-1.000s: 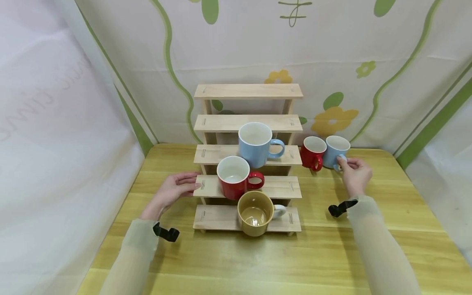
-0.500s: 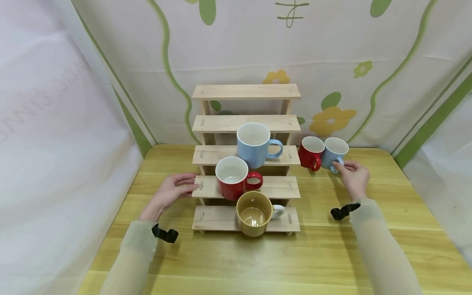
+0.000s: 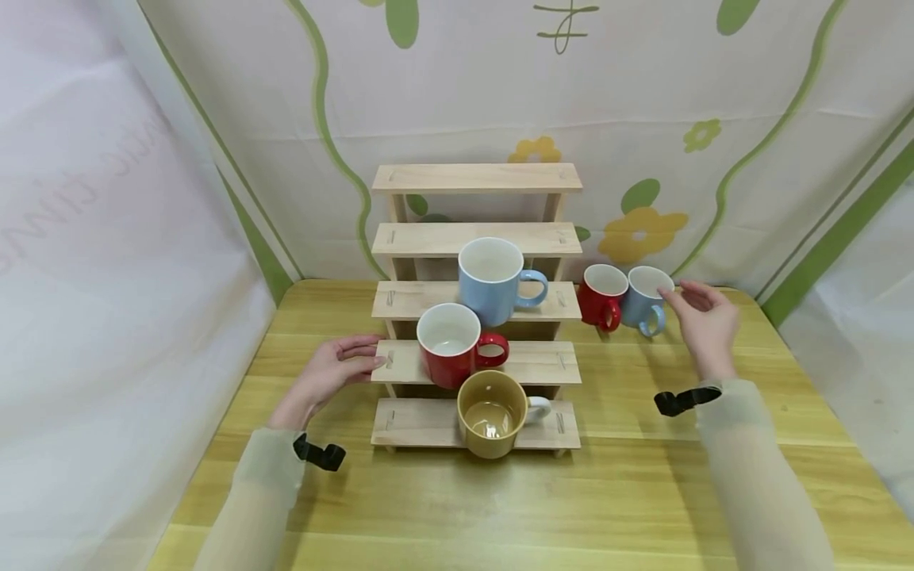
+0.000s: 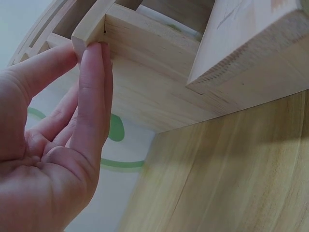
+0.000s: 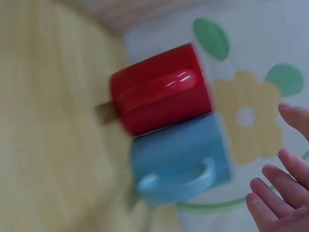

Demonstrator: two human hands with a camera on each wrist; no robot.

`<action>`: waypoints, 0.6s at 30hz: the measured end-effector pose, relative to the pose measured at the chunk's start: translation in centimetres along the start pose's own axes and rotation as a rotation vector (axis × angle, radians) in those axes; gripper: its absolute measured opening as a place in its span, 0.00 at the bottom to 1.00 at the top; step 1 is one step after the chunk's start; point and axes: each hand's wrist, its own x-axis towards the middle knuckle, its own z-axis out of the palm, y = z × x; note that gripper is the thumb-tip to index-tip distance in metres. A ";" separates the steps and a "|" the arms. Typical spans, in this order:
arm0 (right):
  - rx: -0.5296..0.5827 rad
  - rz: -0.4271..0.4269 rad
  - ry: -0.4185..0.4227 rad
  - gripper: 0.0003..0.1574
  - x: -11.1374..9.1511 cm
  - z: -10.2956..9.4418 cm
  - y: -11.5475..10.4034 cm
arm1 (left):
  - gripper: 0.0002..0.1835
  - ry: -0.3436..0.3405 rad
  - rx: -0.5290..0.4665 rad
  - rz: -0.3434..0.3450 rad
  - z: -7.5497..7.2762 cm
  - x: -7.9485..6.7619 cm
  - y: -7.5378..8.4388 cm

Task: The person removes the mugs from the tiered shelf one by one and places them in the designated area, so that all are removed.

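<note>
My left hand (image 3: 330, 374) pinches the left end of a shelf board on the stepped wooden rack (image 3: 474, 178). The left wrist view shows thumb and fingers on either side of that board end (image 4: 91, 26). My right hand (image 3: 707, 327) holds nothing; its fingers are spread, just right of a small light blue mug (image 3: 638, 309). In the right wrist view, those fingers (image 5: 277, 193) are off the mug. The blue mug stands upright on the table, handle toward me, touching a small red mug (image 3: 596, 305) on its left.
On the rack stand a larger light blue mug (image 3: 489, 297), a red mug (image 3: 448, 366) and, lowest, a tan mug (image 3: 493, 440) with a white handle, all handles pointing right. A patterned cloth (image 3: 457, 87) hangs behind the wooden table (image 3: 457, 515).
My right hand has let go of the small blue mug's handle and moved up and right, fingers spreading. The left hand still grips the board, and the mugs stay put.
</note>
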 end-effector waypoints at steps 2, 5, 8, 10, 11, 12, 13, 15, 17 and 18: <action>0.020 -0.031 -0.003 0.33 -0.2 0.1 -1.2 | 0.31 -0.008 0.008 0.017 -0.1 0.0 0.0; 0.030 -0.065 -0.022 0.33 -0.6 0.2 -2.6 | 0.31 -0.016 0.018 0.034 -0.1 -0.1 0.1; 0.031 -0.079 -0.071 0.34 -1.1 0.5 -3.8 | 0.31 -0.030 0.023 0.037 -0.1 -0.2 0.2; 0.040 -0.092 -0.107 0.33 -1.4 0.8 -4.5 | 0.32 -0.042 0.019 0.032 -0.1 -0.3 0.3; 0.052 -0.098 -0.124 0.33 -1.6 1.0 -4.8 | 0.33 -0.047 0.015 0.027 -0.2 -0.3 0.4; 0.070 -0.105 -0.139 0.33 -1.8 1.2 -5.0 | 0.33 -0.054 0.012 0.022 -0.2 -0.4 0.4; 0.090 -0.114 -0.152 0.33 -2.0 1.4 -5.2 | 0.33 -0.057 0.005 0.014 -0.2 -0.4 0.5; 0.114 -0.139 -0.174 0.31 -2.3 1.8 -5.6 | 0.33 -0.064 -0.010 -0.003 -0.3 -0.5 0.5; 0.124 -0.165 -0.196 0.31 -2.5 2.2 -5.9 | 0.33 -0.063 -0.025 -0.028 -0.4 -0.6 0.5; 0.128 -0.179 -0.207 0.30 -2.7 2.4 -6.0 | 0.33 -0.063 -0.032 -0.038 -0.5 -0.6 0.5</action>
